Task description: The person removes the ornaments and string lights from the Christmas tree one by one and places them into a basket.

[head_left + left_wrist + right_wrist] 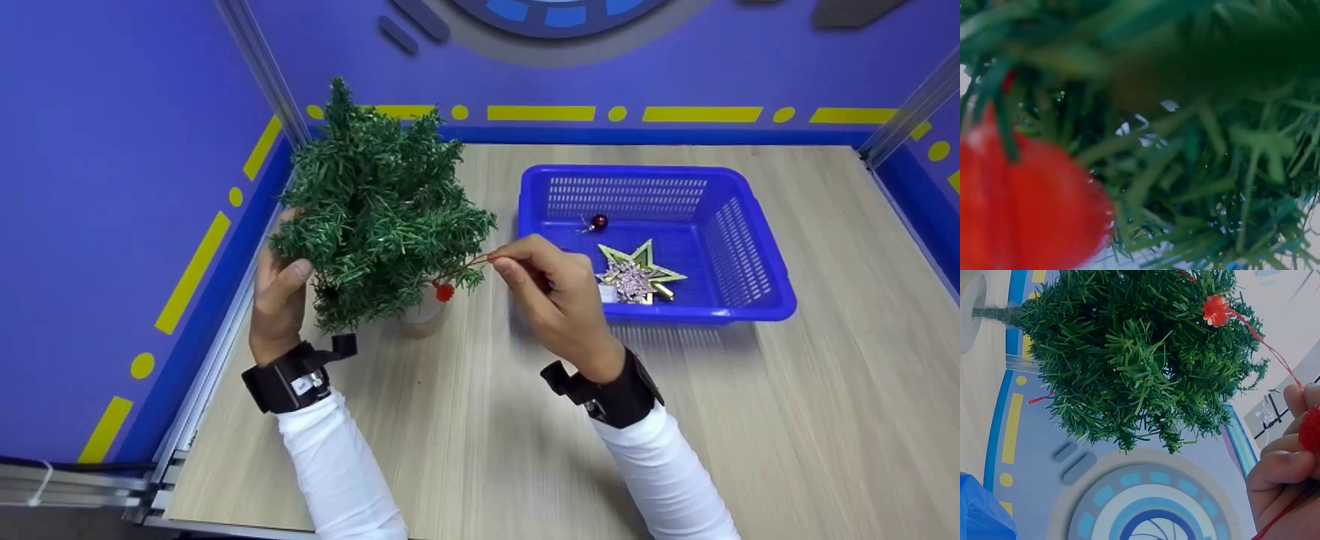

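Observation:
A green artificial Christmas tree (382,195) stands on a pale round base (424,311). At its left side my left hand (281,296) touches the foliage, thumb raised and the other fingers partly hidden. Between thumb and index finger, my right hand (551,289) pinches a thin red string (472,262) by the lower right branches. A small red flower-shaped ornament (1216,311) is on the string's tree end; a second, ribbed red piece (1311,428) sits at the right fingers. Close to the camera in the left wrist view, a blurred red ornament (1027,208) hangs among the green needles.
Right of the tree, a blue plastic basket (750,247) holds a gold star (660,270), a pinkish snowflake (626,281) and a dark red ball (598,222). A blue panel (135,187) borders the wooden table on the left, another (675,75) behind.

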### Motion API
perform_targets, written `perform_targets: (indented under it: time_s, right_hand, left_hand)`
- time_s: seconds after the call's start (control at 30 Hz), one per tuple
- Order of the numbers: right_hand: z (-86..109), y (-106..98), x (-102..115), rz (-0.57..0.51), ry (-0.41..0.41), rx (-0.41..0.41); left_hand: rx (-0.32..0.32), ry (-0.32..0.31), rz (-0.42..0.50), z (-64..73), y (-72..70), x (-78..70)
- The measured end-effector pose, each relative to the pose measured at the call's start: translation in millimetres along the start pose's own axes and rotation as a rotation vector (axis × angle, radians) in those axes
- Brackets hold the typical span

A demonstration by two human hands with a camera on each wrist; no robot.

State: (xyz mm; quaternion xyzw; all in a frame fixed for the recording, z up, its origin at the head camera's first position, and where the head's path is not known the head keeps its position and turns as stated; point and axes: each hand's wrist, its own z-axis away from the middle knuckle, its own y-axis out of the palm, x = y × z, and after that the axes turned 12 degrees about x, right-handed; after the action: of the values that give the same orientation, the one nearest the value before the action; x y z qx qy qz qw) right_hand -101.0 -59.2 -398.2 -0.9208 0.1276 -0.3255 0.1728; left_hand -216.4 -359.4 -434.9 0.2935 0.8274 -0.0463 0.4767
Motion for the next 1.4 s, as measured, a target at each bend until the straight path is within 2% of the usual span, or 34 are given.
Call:
perform_targets:
  time_s: [0.17, 0.3, 0.5, 0.63, 0.77, 0.83, 0.9, 1.1, 1.17, 1.27, 1.33, 1.4]
  right_hand:
    - [-0.4, -0.3, 0.0, -0.002, 0.033, -0.012]
    - [-0.5, -0.9, 0.2, -0.015, 0.103, -0.007]
    - [0.5, -0.8, -0.1, -0.095, 0.220, 0.022]
    - [0.6, 0.5, -0.9, -0.097, 0.259, 0.045]
    - [1.6, 2.5, -2.1, -0.093, 0.260, 0.071]
    - [1.8, 3.6, -2.0, -0.097, 0.254, 0.090]
    - [1.9, 4.7, -1.6, -0.095, 0.244, 0.116]
    - [4.8, 9.2, -0.3, -0.052, 0.231, 0.294]
    - [5.4, 11.0, 0.5, -0.042, 0.240, 0.342]
    - [5.3, 13.7, 1.3, -0.051, 0.255, 0.342]
    - [5.1, 15.3, 1.1, -0.061, 0.248, 0.307]
    - [4.4, 16.9, 0.6, -0.069, 0.231, 0.251]
  left_hand:
    - [-0.050, -0.053, -0.049, -2.7, 0.3, 2.4]
    - [-0.082, -0.115, -0.114, -4.6, 0.8, 3.4]
    - [-0.079, -0.223, -0.241, -6.7, 1.4, 2.4]
    - [-0.116, -0.336, -0.368, -6.9, 3.9, -0.6]
    - [-0.138, -0.484, -0.540, -8.7, 6.3, -4.8]
    - [-0.136, -0.532, -0.603, -9.4, 7.1, -6.6]
    - [-0.135, -0.558, -0.643, -10.0, 7.4, -7.7]
    - [-0.133, -0.535, -0.673, -11.7, 9.1, -7.4]
    - [-0.131, -0.546, -0.679, -12.3, 10.0, -6.9]
    - [-0.116, -0.556, -0.688, -12.9, 12.0, -6.5]
    - [-0.095, -0.556, -0.685, -13.1, 13.2, -7.0]
    - [-0.085, -0.582, -0.692, -13.3, 13.9, -8.1]
